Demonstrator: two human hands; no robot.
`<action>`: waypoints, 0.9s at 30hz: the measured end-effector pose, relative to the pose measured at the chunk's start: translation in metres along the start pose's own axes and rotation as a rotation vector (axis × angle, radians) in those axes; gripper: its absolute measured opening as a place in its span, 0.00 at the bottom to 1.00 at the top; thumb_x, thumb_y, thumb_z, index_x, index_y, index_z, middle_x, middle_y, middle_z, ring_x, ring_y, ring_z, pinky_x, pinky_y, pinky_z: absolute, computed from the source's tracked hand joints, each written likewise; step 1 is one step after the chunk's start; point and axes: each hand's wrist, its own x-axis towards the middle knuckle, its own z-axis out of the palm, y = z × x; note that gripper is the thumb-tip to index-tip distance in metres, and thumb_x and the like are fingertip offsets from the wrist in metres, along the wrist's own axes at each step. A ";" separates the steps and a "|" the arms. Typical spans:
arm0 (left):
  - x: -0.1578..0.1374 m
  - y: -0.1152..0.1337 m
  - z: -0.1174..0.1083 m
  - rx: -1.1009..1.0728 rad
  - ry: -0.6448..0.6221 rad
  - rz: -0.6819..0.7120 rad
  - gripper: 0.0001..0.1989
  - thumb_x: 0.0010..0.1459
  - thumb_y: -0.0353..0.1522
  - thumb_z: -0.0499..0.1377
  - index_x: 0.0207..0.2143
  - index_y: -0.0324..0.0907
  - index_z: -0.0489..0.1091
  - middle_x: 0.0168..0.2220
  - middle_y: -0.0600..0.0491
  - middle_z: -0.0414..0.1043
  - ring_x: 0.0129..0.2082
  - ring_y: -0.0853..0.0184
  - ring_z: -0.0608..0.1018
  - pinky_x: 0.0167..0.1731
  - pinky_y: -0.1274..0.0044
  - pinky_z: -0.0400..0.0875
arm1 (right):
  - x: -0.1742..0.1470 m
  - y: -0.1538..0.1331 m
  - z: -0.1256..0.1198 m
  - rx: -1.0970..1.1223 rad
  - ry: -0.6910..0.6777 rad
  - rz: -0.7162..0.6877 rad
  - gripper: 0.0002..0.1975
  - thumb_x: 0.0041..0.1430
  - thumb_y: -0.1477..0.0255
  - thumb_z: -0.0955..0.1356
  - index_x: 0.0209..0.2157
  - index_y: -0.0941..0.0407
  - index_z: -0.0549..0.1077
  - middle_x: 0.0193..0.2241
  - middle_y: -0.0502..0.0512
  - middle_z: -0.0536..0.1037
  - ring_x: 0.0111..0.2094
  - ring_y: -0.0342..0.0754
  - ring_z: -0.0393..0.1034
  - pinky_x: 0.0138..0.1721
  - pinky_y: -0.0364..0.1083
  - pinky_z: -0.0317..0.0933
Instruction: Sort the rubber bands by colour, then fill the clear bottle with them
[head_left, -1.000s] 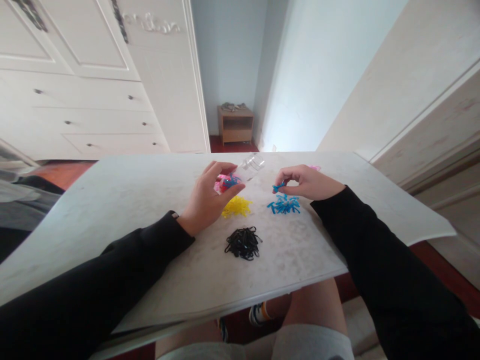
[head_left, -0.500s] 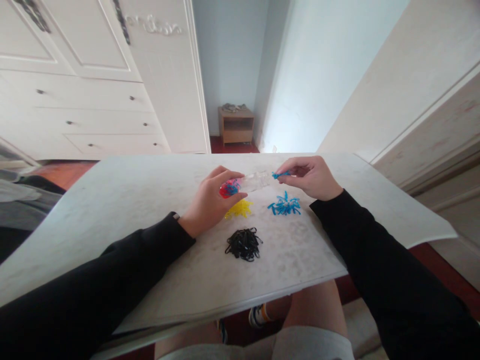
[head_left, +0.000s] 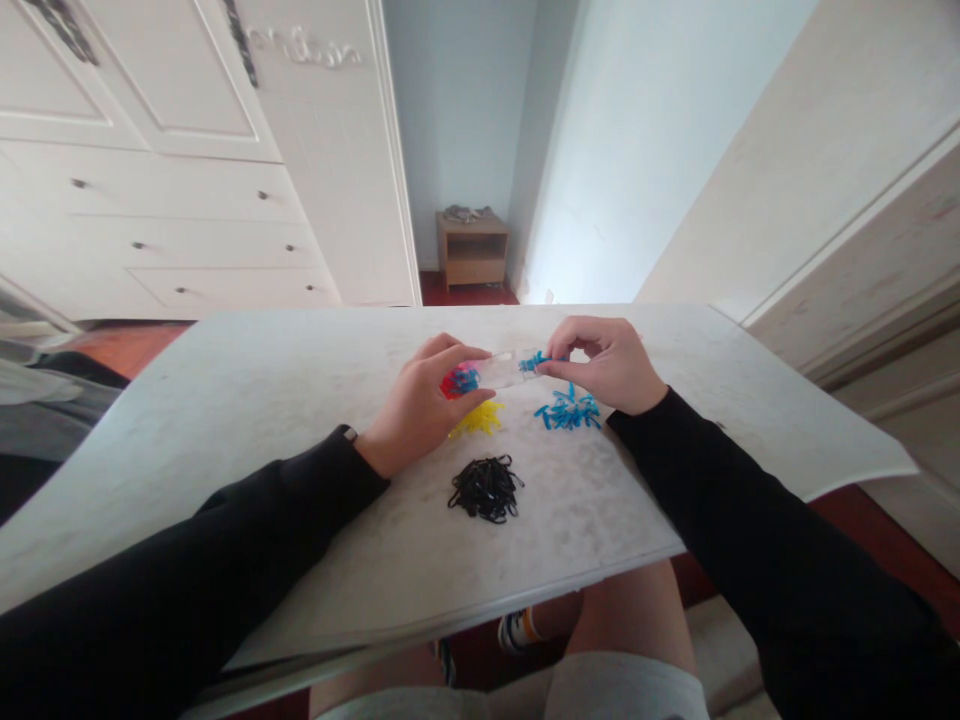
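A clear plastic bottle (head_left: 504,370) lies sideways in my left hand (head_left: 422,400), its mouth pointing right. Red, pink and blue rubber bands (head_left: 460,380) show inside its left end. My right hand (head_left: 604,362) pinches blue rubber bands (head_left: 532,362) at the bottle's mouth, and some of them show inside the neck. Below that hand lies a loose pile of blue rubber bands (head_left: 568,411). Yellow rubber bands (head_left: 480,418) sit just under my left fingers, partly covered by them. Closer to me is a heap of black rubber bands (head_left: 486,489).
The piles rest on a white, smudged table (head_left: 585,500) whose front edge is above my legs. A white wardrobe with drawers (head_left: 202,230) stands beyond it on the left. A small wooden nightstand (head_left: 472,250) with cloth on top is in the far corner.
My right hand has moved left, bringing the blue rubber bands from just outside the bottle's mouth into its neck. My left hand and the bottle stay nearly still.
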 end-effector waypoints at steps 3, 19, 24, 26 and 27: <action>0.000 0.001 0.000 -0.006 0.008 0.000 0.16 0.57 0.32 0.70 0.48 0.45 0.77 0.42 0.51 0.75 0.42 0.63 0.78 0.47 0.66 0.76 | 0.001 -0.002 0.000 0.042 -0.028 -0.037 0.14 0.55 0.59 0.78 0.27 0.55 0.79 0.30 0.55 0.80 0.32 0.48 0.73 0.37 0.52 0.68; 0.001 0.002 0.000 -0.016 0.037 0.007 0.15 0.56 0.31 0.70 0.47 0.43 0.77 0.41 0.51 0.75 0.40 0.64 0.78 0.44 0.69 0.77 | -0.002 -0.004 0.006 0.108 0.034 -0.030 0.10 0.57 0.63 0.76 0.31 0.55 0.80 0.32 0.55 0.83 0.34 0.49 0.76 0.39 0.53 0.71; 0.001 0.001 0.001 -0.022 0.049 0.012 0.15 0.56 0.31 0.70 0.47 0.44 0.76 0.41 0.52 0.75 0.40 0.65 0.78 0.43 0.70 0.77 | -0.002 -0.006 0.006 0.111 0.068 -0.094 0.09 0.56 0.64 0.76 0.30 0.53 0.77 0.32 0.53 0.79 0.35 0.48 0.73 0.38 0.52 0.70; 0.001 0.001 0.001 -0.018 0.053 0.011 0.15 0.56 0.31 0.70 0.47 0.44 0.76 0.41 0.52 0.75 0.40 0.65 0.78 0.43 0.70 0.76 | -0.002 -0.008 0.006 0.094 0.104 -0.086 0.09 0.57 0.64 0.76 0.29 0.52 0.76 0.30 0.52 0.78 0.34 0.48 0.72 0.38 0.52 0.70; 0.001 0.001 0.000 -0.013 0.056 0.010 0.15 0.57 0.31 0.69 0.46 0.44 0.76 0.42 0.52 0.75 0.40 0.64 0.78 0.43 0.69 0.76 | -0.002 -0.008 0.005 0.089 0.126 -0.081 0.09 0.57 0.65 0.75 0.29 0.52 0.76 0.30 0.52 0.77 0.34 0.48 0.71 0.37 0.52 0.69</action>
